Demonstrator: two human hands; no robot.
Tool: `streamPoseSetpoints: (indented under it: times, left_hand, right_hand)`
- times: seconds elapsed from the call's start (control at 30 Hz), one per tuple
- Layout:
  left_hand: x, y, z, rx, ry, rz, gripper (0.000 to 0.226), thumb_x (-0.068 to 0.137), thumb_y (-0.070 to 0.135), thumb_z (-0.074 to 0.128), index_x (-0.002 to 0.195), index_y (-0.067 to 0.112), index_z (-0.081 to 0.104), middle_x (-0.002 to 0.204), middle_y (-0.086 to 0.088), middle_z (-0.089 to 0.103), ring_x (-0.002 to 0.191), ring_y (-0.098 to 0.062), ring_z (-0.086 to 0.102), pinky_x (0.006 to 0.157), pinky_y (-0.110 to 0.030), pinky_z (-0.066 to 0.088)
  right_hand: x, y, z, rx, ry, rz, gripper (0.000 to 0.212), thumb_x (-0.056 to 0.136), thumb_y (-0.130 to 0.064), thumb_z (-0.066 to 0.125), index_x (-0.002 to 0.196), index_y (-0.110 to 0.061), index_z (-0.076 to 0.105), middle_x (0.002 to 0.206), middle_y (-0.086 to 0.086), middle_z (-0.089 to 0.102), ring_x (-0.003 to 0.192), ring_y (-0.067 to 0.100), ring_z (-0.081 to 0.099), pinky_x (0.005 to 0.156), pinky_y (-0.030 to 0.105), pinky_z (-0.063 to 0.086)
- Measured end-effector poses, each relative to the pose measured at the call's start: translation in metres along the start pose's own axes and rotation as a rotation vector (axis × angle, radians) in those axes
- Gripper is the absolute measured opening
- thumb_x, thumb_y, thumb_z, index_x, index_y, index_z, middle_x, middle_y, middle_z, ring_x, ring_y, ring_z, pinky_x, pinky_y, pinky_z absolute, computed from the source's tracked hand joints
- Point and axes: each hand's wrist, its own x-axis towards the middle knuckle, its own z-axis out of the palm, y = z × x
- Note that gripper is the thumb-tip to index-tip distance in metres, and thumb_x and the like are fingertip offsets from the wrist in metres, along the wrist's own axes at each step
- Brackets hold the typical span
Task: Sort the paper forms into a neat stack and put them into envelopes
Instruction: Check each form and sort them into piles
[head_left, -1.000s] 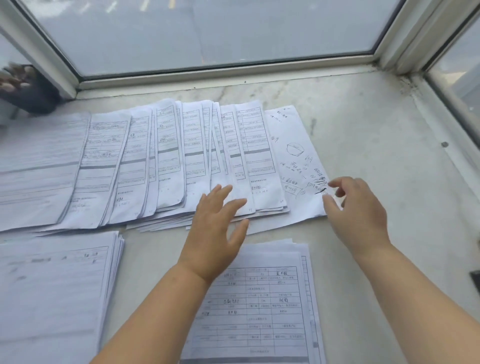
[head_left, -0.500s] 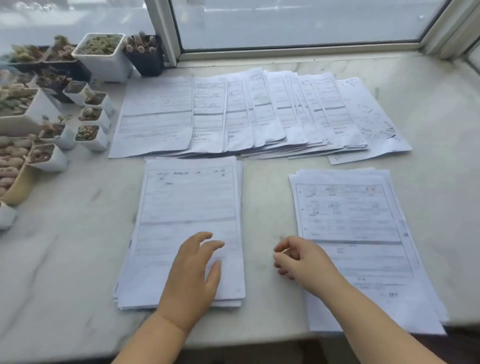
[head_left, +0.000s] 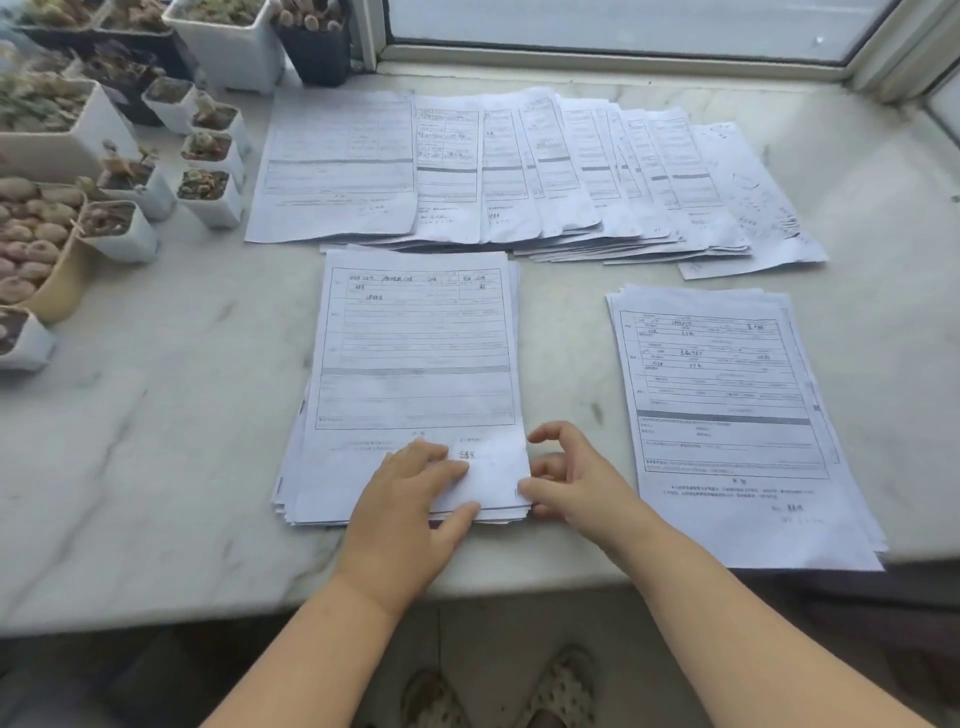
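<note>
Pressing our left hand (head_left: 410, 499) flat on the white printed paper pile (head_left: 415, 364) at the marble sill's near edge, we pinch its near right corner with our right hand (head_left: 566, 478), its long side running away from us.

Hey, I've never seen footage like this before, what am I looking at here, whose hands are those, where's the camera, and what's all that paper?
There is no machine: the camera sits on a person's head, looking forward and down at their own two bare hands. On the marble sill lie three lots of paper forms: a fanned row at the back, a middle stack and a right stack. Small plant pots stand at the left. The left hand rests flat on the middle stack's near end. The right hand touches that stack's right edge with its thumb at the near corner; how firmly it grips is unclear. No envelopes are in view.
</note>
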Motion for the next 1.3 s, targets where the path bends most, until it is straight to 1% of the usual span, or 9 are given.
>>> streamPoseSetpoints:
  times: [0.17, 0.3, 0.4, 0.53, 0.77, 0.93, 1.03, 1.13, 1.3]
  left_hand:
    - [-0.004, 0.001, -0.001, -0.071, -0.022, -0.051, 0.049, 0.075, 0.056, 0.053, 0.110, 0.026, 0.071, 0.124, 0.010, 0.059, 0.128, -0.007, 0.042, 0.107, -0.034, 0.037]
    - [-0.001, -0.001, -0.001, -0.076, -0.019, -0.065, 0.026, 0.084, 0.040, 0.068, 0.106, 0.027, 0.072, 0.123, 0.017, 0.057, 0.125, 0.002, 0.039, 0.099, -0.014, 0.029]
    - [0.002, -0.006, -0.002, -0.129, -0.017, -0.095, 0.018, 0.089, 0.035, 0.061, 0.095, 0.023, 0.074, 0.115, 0.024, 0.055, 0.120, 0.008, 0.040, 0.090, 0.001, 0.024]
    - [0.005, -0.009, -0.005, -0.226, 0.076, -0.120, 0.040, 0.085, 0.051, 0.046, 0.084, 0.020, 0.072, 0.103, 0.022, 0.065, 0.107, 0.006, 0.054, 0.088, -0.006, 0.037]
    - [0.002, -0.010, -0.004, -0.215, 0.032, -0.095, 0.044, 0.070, 0.065, 0.053, 0.077, 0.024, 0.071, 0.104, 0.028, 0.058, 0.108, 0.014, 0.047, 0.084, 0.004, 0.029]
    - [0.005, -0.014, -0.002, -0.184, 0.057, -0.095, 0.031, 0.080, 0.046, 0.050, 0.073, 0.019, 0.063, 0.105, 0.026, 0.060, 0.103, 0.004, 0.053, 0.079, 0.003, 0.031]
    - [0.005, -0.013, -0.002, -0.217, 0.071, -0.115, 0.013, 0.085, 0.035, 0.053, 0.072, 0.033, 0.055, 0.103, 0.021, 0.066, 0.095, -0.001, 0.058, 0.078, -0.010, 0.040]
    - [0.006, -0.012, -0.003, -0.224, 0.072, -0.122, 0.014, 0.085, 0.036, 0.053, 0.071, 0.037, 0.051, 0.101, 0.019, 0.067, 0.094, -0.003, 0.059, 0.079, -0.022, 0.044]
    - [0.005, -0.012, -0.003, -0.229, 0.061, -0.145, 0.021, 0.079, 0.038, 0.057, 0.071, 0.019, 0.061, 0.102, 0.025, 0.062, 0.100, 0.006, 0.054, 0.081, -0.004, 0.036]
  right_hand:
    - [0.011, 0.009, 0.004, 0.043, 0.012, -0.085, 0.031, 0.082, -0.001, 0.062, 0.101, -0.023, 0.050, 0.067, 0.005, 0.056, 0.066, 0.022, 0.053, 0.069, 0.038, 0.046]
    - [0.017, 0.009, 0.010, 0.068, 0.073, -0.115, 0.028, 0.086, -0.005, 0.065, 0.103, -0.023, 0.052, 0.069, 0.013, 0.051, 0.061, 0.021, 0.051, 0.055, 0.028, 0.047]
    - [0.020, 0.008, 0.008, 0.096, 0.016, -0.097, 0.025, 0.087, -0.012, 0.067, 0.109, -0.025, 0.062, 0.080, 0.014, 0.055, 0.069, 0.017, 0.058, 0.060, 0.024, 0.051]
    - [0.019, 0.009, -0.001, 0.146, -0.119, -0.052, 0.033, 0.086, -0.004, 0.066, 0.113, -0.022, 0.064, 0.090, 0.015, 0.059, 0.080, 0.016, 0.062, 0.071, 0.024, 0.054]
    - [0.024, 0.008, 0.012, 0.113, 0.062, -0.097, 0.026, 0.076, -0.013, 0.075, 0.101, -0.017, 0.067, 0.067, 0.015, 0.052, 0.061, 0.021, 0.052, 0.059, 0.030, 0.048]
    - [0.021, 0.008, 0.011, 0.088, 0.101, -0.102, 0.036, 0.085, -0.008, 0.070, 0.109, -0.027, 0.050, 0.071, 0.011, 0.064, 0.065, 0.017, 0.062, 0.059, 0.028, 0.051]
    - [0.017, 0.006, 0.002, 0.154, -0.013, -0.082, 0.030, 0.088, 0.003, 0.062, 0.109, -0.016, 0.055, 0.072, 0.007, 0.064, 0.067, 0.015, 0.062, 0.060, 0.022, 0.051]
    - [0.018, 0.005, 0.002, 0.100, -0.003, -0.086, 0.026, 0.087, 0.004, 0.062, 0.105, -0.015, 0.060, 0.066, 0.008, 0.054, 0.062, 0.015, 0.057, 0.061, 0.021, 0.049]
    - [0.024, 0.006, 0.014, 0.054, 0.134, -0.115, 0.028, 0.083, -0.003, 0.062, 0.096, -0.028, 0.061, 0.065, 0.013, 0.045, 0.062, 0.022, 0.046, 0.062, 0.034, 0.040]
